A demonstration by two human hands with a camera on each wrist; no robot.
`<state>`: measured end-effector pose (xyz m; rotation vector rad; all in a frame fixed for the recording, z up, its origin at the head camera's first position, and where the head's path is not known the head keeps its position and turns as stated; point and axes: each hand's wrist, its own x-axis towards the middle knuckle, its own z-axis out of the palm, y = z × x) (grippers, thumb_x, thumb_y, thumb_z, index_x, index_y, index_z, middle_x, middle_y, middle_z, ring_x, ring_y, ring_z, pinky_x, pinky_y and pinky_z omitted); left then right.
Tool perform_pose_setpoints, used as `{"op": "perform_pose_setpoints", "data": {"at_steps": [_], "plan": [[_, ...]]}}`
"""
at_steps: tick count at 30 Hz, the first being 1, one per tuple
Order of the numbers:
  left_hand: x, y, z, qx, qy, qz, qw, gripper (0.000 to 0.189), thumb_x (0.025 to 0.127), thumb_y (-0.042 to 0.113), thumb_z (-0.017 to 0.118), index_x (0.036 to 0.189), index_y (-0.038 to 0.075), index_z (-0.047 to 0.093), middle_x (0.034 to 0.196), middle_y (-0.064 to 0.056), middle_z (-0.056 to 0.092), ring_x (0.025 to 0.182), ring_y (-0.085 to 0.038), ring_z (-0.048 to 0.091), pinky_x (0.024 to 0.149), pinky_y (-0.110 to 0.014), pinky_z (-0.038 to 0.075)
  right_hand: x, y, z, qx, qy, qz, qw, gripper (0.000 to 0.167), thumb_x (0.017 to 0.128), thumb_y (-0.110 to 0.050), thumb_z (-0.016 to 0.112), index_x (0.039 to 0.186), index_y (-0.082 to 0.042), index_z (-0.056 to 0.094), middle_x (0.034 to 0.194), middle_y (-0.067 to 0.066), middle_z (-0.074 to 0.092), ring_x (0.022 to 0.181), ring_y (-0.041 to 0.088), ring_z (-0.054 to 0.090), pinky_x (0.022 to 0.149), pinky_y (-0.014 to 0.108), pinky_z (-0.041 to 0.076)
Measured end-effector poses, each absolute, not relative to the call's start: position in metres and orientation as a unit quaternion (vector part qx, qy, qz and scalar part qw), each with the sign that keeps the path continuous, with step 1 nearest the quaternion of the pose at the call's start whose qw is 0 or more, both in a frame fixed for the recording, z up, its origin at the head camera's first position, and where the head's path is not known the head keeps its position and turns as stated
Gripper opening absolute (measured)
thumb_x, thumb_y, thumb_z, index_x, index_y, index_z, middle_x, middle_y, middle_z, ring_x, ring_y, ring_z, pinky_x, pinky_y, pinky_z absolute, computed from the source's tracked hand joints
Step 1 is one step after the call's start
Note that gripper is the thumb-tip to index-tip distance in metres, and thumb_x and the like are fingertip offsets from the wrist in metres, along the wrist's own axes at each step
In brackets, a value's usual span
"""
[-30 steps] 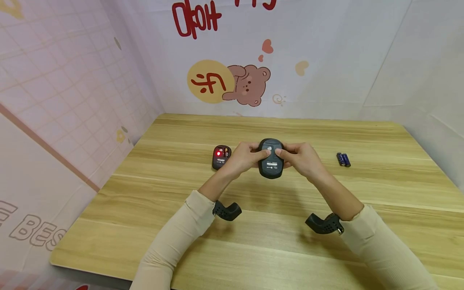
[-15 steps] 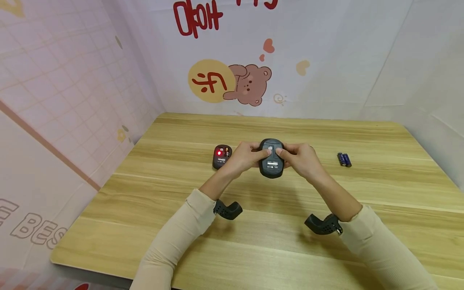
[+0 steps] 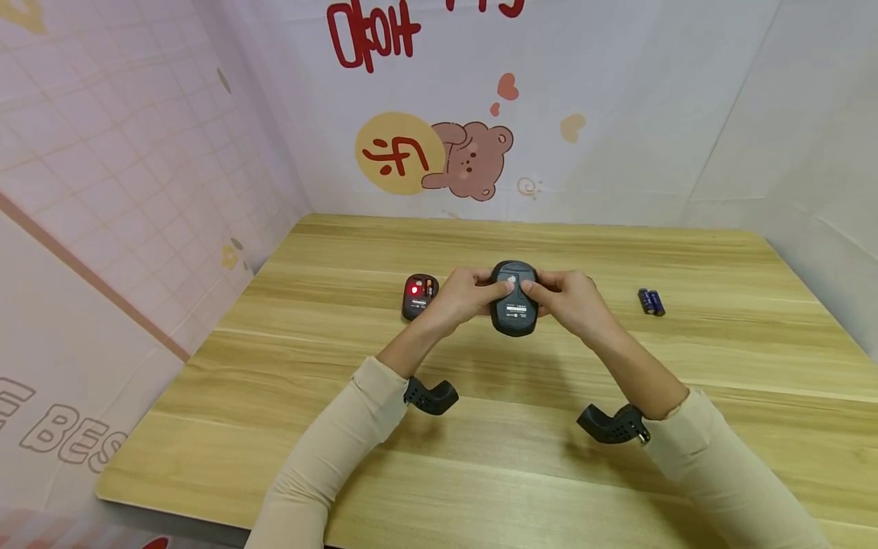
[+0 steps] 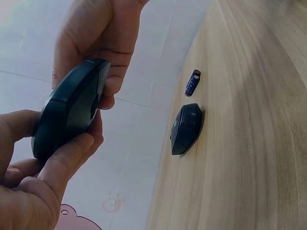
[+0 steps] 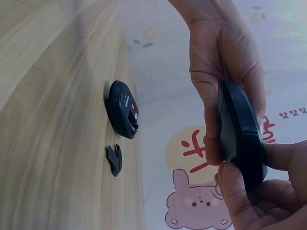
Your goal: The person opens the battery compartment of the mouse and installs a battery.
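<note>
Both hands hold a black computer mouse [image 3: 515,314] above the table, its underside with a white label turned to the head view. My left hand [image 3: 463,303] grips its left side, thumb on the underside. From the right side my right hand [image 3: 572,303] grips it, thumb beside the other. Behind the left hand lies a second mouse [image 3: 417,306], underside up, red light lit, compartment uncovered with a battery showing. Near it in the right wrist view is a small black cover [image 5: 114,160]. A dark mouse [image 4: 187,128] also lies on the table in the left wrist view.
Two dark blue batteries [image 3: 651,302] lie side by side at the right of the wooden table [image 3: 507,473]. A printed wall cloth [image 3: 617,99] hangs behind the table. Black curved mounts [image 3: 432,398] sit on both wrists.
</note>
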<state>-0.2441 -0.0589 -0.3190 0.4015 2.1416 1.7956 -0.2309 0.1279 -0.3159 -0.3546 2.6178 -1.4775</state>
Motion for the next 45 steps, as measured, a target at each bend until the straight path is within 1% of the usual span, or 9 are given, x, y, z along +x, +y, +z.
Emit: {"op": "perform_pose_setpoints", "data": {"at_steps": [4,7,11,15,22,25,33,41,45], "plan": [[-0.2437,-0.0575,-0.3201,0.136,0.751,0.628,0.156,0.032,0.093,0.015,0.057,0.120,-0.003,0.058,0.103,-0.016,0.063,0.088,-0.021,0.066,0.076,-0.028,0.054,-0.2309,0.1275,-0.3177,-0.113,0.863,-0.489,0.053,0.052,0.096,-0.030,0.052,0.134,0.004,0.044,0.111,0.022,0.061,0.078,0.022,0.064,0.082,0.042,0.052],[-0.2437,-0.0563,-0.3210,0.131,0.752,0.628,0.153,0.032,0.093,0.014,0.058,0.120,-0.003,0.058,0.103,-0.015,0.063,0.088,-0.020,0.066,0.075,-0.027,0.054,-0.2308,0.1277,-0.3186,-0.112,0.870,-0.479,0.040,0.052,0.096,-0.031,0.052,0.134,0.004,0.044,0.104,0.021,0.064,0.073,0.020,0.064,0.080,0.042,0.052],[-0.2439,-0.0557,-0.3221,0.127,0.752,0.629,0.151,0.034,0.093,0.015,0.058,0.121,-0.003,0.057,0.104,-0.015,0.064,0.088,-0.020,0.066,0.075,-0.028,0.054,-0.2308,0.1273,-0.3181,-0.111,0.877,-0.468,0.027,0.051,0.096,-0.032,0.052,0.131,0.005,0.047,0.096,0.020,0.066,0.069,0.018,0.064,0.078,0.042,0.052],[-0.2444,-0.0563,-0.3233,0.126,0.754,0.627,0.149,0.034,0.093,0.015,0.058,0.121,-0.003,0.057,0.103,-0.015,0.064,0.088,-0.019,0.066,0.075,-0.027,0.054,-0.2309,0.1261,-0.3165,-0.104,0.875,-0.471,0.029,0.051,0.095,-0.034,0.052,0.128,0.005,0.051,0.094,0.019,0.067,0.068,0.017,0.065,0.079,0.041,0.052],[-0.2432,-0.0580,-0.3246,0.136,0.757,0.622,0.147,0.033,0.093,0.015,0.058,0.120,-0.003,0.058,0.103,-0.015,0.064,0.089,-0.019,0.065,0.076,-0.027,0.054,-0.2337,0.1248,-0.3193,-0.094,0.873,-0.477,0.029,0.048,0.095,-0.033,0.052,0.124,0.005,0.055,0.092,0.019,0.067,0.069,0.018,0.066,0.082,0.046,0.051],[-0.2433,-0.0582,-0.3247,0.135,0.757,0.622,0.148,0.033,0.093,0.016,0.058,0.120,-0.002,0.058,0.103,-0.015,0.063,0.089,-0.020,0.065,0.076,-0.028,0.054,-0.2342,0.1247,-0.3197,-0.090,0.875,-0.475,0.026,0.048,0.095,-0.034,0.052,0.121,0.006,0.057,0.090,0.018,0.068,0.068,0.018,0.066,0.081,0.046,0.051],[-0.2426,-0.0573,-0.3262,0.137,0.751,0.628,0.151,0.033,0.093,0.015,0.058,0.121,-0.002,0.058,0.104,-0.015,0.063,0.089,-0.020,0.065,0.076,-0.028,0.054,-0.2353,0.1239,-0.3209,-0.077,0.879,-0.470,0.009,0.046,0.095,-0.034,0.052,0.114,0.006,0.062,0.081,0.014,0.068,0.061,0.014,0.064,0.066,0.033,0.053],[-0.2426,-0.0573,-0.3266,0.132,0.755,0.625,0.151,0.034,0.093,0.016,0.058,0.123,-0.001,0.057,0.105,-0.015,0.064,0.090,-0.020,0.065,0.076,-0.027,0.054,-0.2369,0.1238,-0.3231,-0.069,0.880,-0.470,0.001,0.047,0.094,-0.036,0.053,0.114,0.006,0.063,0.079,0.014,0.068,0.059,0.014,0.064,0.058,0.024,0.050],[-0.2427,-0.0576,-0.3265,0.131,0.754,0.626,0.150,0.034,0.093,0.015,0.057,0.123,-0.002,0.057,0.105,-0.015,0.064,0.090,-0.020,0.066,0.076,-0.027,0.054,-0.2372,0.1225,-0.3222,-0.066,0.878,-0.473,0.000,0.048,0.094,-0.036,0.053,0.115,0.006,0.062,0.081,0.015,0.068,0.059,0.014,0.064,0.056,0.022,0.050]]}}
